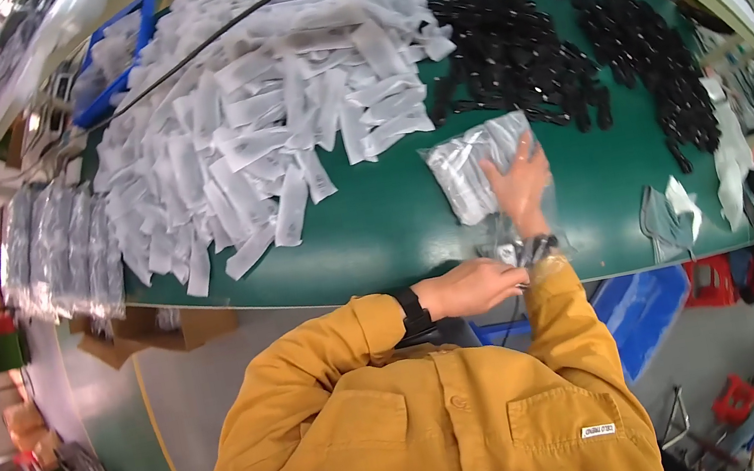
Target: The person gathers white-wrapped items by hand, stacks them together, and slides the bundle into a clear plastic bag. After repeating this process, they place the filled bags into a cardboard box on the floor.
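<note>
A clear plastic bag (440, 160) packed with white pouches (468, 181) lies near the front of the green table. My right hand (521, 185) appears to be inside the bag, fingers spread over the pouches at its right side. Loose film from the bag's mouth gathers around my right wrist. There my left hand (472, 287) is closed, its fingers pinching what looks like the bag's edge; the fingertips are partly hidden. A dark band circles my left wrist.
White pouches (273, 102) form a big heap at the back left. Black parts (516, 49) lie in two piles at the right. Filled clear bags (61, 246) stand in a row at the left end. A black cable (256, 7) crosses above the table (375, 226).
</note>
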A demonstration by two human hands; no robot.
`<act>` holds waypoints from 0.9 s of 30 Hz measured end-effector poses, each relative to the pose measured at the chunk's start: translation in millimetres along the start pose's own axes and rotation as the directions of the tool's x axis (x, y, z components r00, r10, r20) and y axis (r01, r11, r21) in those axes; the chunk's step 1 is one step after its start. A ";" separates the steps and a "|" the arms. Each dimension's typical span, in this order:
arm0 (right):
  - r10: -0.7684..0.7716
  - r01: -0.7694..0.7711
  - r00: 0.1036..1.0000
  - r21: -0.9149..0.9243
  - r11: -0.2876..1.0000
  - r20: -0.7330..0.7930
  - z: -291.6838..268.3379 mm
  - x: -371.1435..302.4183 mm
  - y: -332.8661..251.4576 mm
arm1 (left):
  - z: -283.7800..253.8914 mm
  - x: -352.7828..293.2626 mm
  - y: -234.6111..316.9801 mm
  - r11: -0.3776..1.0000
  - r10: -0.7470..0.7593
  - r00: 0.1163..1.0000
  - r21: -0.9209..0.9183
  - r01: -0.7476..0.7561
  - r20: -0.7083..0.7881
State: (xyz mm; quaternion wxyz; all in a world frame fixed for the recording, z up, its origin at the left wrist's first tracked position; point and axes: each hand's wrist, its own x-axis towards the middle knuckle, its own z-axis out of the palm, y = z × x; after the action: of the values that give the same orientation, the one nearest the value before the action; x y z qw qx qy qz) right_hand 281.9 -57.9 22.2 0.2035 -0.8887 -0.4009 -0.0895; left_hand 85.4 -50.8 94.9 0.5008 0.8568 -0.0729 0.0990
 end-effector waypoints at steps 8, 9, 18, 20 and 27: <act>-0.058 0.004 0.921 0.138 0.990 0.386 -78.5 -119.9 80.4 | -95.2 -105.0 -96.1 0.645 -0.200 0.462 0.239 0.726 -0.864; -0.045 -0.001 0.845 0.086 0.996 0.532 -94.4 -124.3 100.9 | -106.6 -110.0 -111.4 0.636 -0.201 0.421 0.209 0.743 -0.885; 0.118 -0.023 0.942 -0.293 0.956 0.313 -191.1 -38.1 45.5 | -165.6 1.2 -172.8 0.561 0.056 0.779 0.665 0.493 -0.624; -0.021 0.030 0.973 -0.036 0.999 0.228 -184.1 -26.5 3.0 | -168.8 -4.7 -200.2 0.519 0.037 0.821 0.714 0.471 -0.569; -0.233 -0.068 0.894 0.632 0.772 0.381 -77.6 -41.1 -91.1 | -117.8 -30.9 -178.5 0.464 -0.269 0.836 0.696 0.548 -0.479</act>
State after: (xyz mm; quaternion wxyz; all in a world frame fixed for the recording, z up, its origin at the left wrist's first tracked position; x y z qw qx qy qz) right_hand 186.7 -65.1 105.3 0.3893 -0.7460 -0.4823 0.2435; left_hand 84.0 139.9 -6.8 0.0648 0.9529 0.2683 0.1257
